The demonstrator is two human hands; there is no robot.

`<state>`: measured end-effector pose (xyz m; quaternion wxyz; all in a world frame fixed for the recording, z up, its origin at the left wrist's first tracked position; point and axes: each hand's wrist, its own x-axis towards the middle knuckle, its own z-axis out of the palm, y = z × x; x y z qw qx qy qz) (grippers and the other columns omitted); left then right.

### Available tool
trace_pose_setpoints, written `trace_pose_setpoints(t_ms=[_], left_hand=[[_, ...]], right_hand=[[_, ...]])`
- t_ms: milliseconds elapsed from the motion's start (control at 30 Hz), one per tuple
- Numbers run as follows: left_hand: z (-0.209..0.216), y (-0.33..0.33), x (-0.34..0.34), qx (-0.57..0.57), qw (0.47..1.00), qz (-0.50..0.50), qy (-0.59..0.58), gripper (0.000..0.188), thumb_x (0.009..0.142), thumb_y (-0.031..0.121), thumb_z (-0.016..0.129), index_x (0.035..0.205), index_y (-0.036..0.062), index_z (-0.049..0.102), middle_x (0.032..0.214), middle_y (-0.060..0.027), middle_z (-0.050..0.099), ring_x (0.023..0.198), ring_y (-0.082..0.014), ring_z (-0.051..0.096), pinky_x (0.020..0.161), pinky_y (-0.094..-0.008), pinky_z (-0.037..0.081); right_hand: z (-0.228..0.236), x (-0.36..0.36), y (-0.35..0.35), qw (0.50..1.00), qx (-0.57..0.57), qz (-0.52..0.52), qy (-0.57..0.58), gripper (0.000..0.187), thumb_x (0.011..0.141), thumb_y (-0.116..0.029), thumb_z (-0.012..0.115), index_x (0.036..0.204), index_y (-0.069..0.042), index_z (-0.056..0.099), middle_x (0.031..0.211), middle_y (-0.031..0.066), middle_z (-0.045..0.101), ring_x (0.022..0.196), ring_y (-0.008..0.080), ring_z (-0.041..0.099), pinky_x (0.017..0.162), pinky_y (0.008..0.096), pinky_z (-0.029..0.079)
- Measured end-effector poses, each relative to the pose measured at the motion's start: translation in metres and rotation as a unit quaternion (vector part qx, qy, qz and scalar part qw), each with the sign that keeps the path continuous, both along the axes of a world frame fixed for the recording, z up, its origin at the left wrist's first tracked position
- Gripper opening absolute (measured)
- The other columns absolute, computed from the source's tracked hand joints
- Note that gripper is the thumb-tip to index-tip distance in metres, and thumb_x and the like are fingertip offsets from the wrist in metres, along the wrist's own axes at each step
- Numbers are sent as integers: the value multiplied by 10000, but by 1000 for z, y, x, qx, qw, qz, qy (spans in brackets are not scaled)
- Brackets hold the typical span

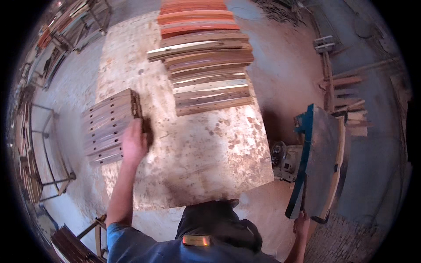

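My left hand (135, 141) reaches out over the workboard, fingers stretched against the right-hand ends of a stack of brown wooden slats (109, 125). Rows of small dark square holes run through these slats. Low on the right, my right hand (301, 223) is closed at the near end of a machine with a grey flat top (323, 153) and a teal side (302, 171). What its fingers hold is hidden by the machine's edge. A long row of wooden slats (212, 94), some pale-edged, lies across the far part of the board.
The large, stained workboard (193, 153) fills the middle. Orange-red slats (197, 17) continue the row at the far end. A motor housing (287, 162) stands between board and machine. Metal racks (48, 144) with timber line the left, and wood offcuts (355, 114) lie beyond the machine.
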<state>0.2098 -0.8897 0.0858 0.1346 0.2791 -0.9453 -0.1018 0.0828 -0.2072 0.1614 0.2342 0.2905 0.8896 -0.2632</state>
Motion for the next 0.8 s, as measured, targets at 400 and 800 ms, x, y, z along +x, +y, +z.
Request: trace_pose_setpoints(t_ms=[400,800], left_hand=[[-67,84,-154,137,984,112,34,587,825,164,671,1338,-3,439,1177,-286,497,1092,-454,528,908,-509,477],[-69,97,-180,91,983,-129,-95,272,888,279,639,944,13,621,925,-180,645,932,-355,616,826,-467,515]], right_hand=[[-12,9,2,999,-7,3,41,334,1036,-340,438,1143,-48,559,547,-8,448,380,112,427,331,312,339],[-8,10,1,998,-4,-32,46,341,1040,-353,450,1047,-30,559,547,-11,463,387,108,438,341,302,371]])
